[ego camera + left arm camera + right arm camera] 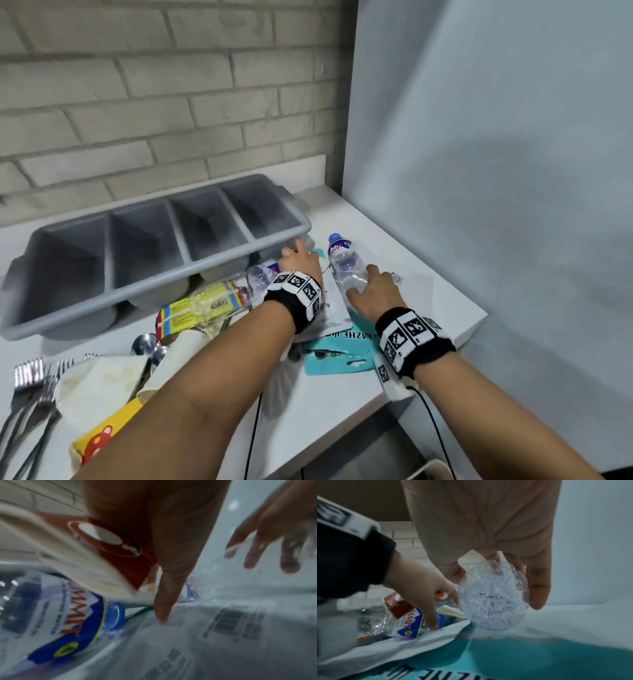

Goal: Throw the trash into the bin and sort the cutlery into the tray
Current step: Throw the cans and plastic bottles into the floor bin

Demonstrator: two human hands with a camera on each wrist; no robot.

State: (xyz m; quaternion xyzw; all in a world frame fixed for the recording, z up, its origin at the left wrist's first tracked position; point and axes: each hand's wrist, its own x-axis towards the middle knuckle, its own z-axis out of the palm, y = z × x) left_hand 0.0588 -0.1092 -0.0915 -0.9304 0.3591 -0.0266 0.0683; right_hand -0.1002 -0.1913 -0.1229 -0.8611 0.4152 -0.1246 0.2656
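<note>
A clear plastic bottle [344, 260] with a blue cap lies on the white counter. My right hand [370, 291] grips its base [493, 599] between thumb and fingers. My left hand [299, 263] reaches over the neck of a second, crushed bottle [219, 298] with a yellow label and holds a red and cream paper wrapper [102, 545] against its palm. Its index finger [163, 601] points down and touches white printed paper beside that bottle's blue cap [115, 615]. The grey four-compartment cutlery tray [154, 281] stands behind, its compartments bare.
Forks [30, 380] and spoons [147, 344] lie at the front left among cream paper [99, 380] and a yellow packet [99, 442]. A teal packet [335, 359] lies under my right wrist. A grey wall closes the right side; the counter edge runs close by on the right.
</note>
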